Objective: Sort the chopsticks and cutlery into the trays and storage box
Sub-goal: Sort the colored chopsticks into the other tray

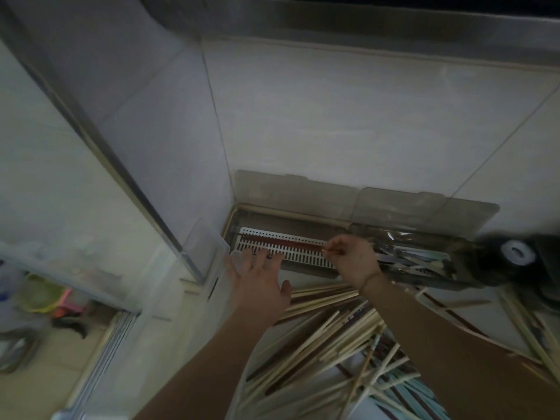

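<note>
Slotted tray (285,248) lies open from above; raised lid (291,192) blocks its far side, loose chopsticks (333,334) crowd the near side.

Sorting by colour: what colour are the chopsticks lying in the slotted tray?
Dark red chopsticks, on the white slotted tray; head view.

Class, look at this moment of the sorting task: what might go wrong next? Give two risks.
1. The right hand pinches only one end of the dark red chopsticks over the white slotted tray; they might swing crooked.
2. Both forearms hang over the loose pile of pale wooden chopsticks; a sweep may scatter them.
</note>
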`<control>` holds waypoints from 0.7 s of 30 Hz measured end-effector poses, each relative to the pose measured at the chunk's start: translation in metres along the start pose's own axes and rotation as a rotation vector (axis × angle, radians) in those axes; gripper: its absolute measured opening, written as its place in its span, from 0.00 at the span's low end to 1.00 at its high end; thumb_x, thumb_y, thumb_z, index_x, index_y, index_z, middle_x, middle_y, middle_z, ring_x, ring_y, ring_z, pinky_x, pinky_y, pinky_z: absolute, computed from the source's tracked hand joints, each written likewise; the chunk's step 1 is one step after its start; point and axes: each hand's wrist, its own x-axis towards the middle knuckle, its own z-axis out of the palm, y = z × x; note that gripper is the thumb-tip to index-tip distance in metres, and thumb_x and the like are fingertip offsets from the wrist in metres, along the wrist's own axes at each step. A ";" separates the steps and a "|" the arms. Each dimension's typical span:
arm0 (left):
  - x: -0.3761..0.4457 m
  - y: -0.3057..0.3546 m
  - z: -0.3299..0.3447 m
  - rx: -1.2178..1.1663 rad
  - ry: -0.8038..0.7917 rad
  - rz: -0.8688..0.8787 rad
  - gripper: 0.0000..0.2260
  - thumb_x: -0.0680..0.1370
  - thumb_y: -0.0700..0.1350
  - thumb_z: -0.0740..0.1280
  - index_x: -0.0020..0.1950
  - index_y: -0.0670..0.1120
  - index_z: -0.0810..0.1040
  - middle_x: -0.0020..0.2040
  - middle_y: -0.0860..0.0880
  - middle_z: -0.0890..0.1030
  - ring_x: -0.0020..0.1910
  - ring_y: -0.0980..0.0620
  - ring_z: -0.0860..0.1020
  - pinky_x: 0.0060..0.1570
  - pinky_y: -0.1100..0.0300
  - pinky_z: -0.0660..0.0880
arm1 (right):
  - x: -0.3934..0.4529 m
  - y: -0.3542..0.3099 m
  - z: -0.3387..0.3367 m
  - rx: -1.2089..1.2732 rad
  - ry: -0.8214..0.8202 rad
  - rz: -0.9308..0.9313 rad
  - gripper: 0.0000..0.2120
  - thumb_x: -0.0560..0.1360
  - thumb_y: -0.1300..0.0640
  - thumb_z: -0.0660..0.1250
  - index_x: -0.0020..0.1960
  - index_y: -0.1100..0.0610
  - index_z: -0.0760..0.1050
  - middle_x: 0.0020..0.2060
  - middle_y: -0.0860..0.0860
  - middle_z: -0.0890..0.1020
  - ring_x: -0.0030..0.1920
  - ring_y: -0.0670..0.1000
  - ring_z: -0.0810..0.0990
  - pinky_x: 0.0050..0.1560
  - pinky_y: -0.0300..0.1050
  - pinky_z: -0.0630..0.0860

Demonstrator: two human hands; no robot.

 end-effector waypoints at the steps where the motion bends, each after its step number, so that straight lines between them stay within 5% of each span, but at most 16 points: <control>1: 0.000 0.000 0.000 0.000 -0.004 -0.001 0.25 0.77 0.59 0.59 0.73 0.58 0.62 0.72 0.53 0.63 0.75 0.45 0.54 0.73 0.35 0.40 | -0.001 0.001 0.001 -0.052 -0.008 -0.027 0.14 0.69 0.63 0.74 0.35 0.46 0.75 0.36 0.44 0.81 0.42 0.47 0.81 0.49 0.43 0.78; 4: 0.001 -0.001 0.002 0.004 -0.009 -0.006 0.25 0.77 0.59 0.59 0.73 0.58 0.62 0.72 0.53 0.64 0.75 0.45 0.54 0.73 0.35 0.40 | -0.002 0.002 -0.001 -0.178 -0.024 -0.060 0.15 0.69 0.62 0.73 0.36 0.44 0.74 0.38 0.44 0.81 0.44 0.47 0.81 0.51 0.42 0.78; 9: 0.000 -0.001 0.004 -0.006 0.018 0.002 0.24 0.76 0.58 0.62 0.72 0.58 0.65 0.70 0.53 0.66 0.74 0.46 0.55 0.72 0.35 0.41 | -0.004 0.001 -0.016 0.064 0.059 -0.064 0.18 0.70 0.68 0.70 0.38 0.43 0.78 0.41 0.46 0.84 0.47 0.48 0.83 0.54 0.52 0.79; 14: 0.002 -0.001 0.005 -0.011 0.016 0.005 0.24 0.75 0.58 0.62 0.71 0.57 0.66 0.69 0.53 0.67 0.74 0.46 0.56 0.71 0.36 0.40 | -0.054 -0.005 -0.058 0.224 0.223 -0.118 0.10 0.72 0.66 0.71 0.41 0.51 0.80 0.42 0.46 0.84 0.44 0.42 0.82 0.48 0.34 0.76; 21: 0.002 0.002 0.005 0.042 -0.023 -0.012 0.25 0.76 0.58 0.62 0.72 0.56 0.65 0.70 0.51 0.67 0.73 0.44 0.56 0.71 0.35 0.43 | -0.199 0.080 -0.087 -0.325 0.152 -0.136 0.04 0.72 0.51 0.67 0.42 0.42 0.78 0.35 0.40 0.80 0.33 0.40 0.78 0.31 0.28 0.70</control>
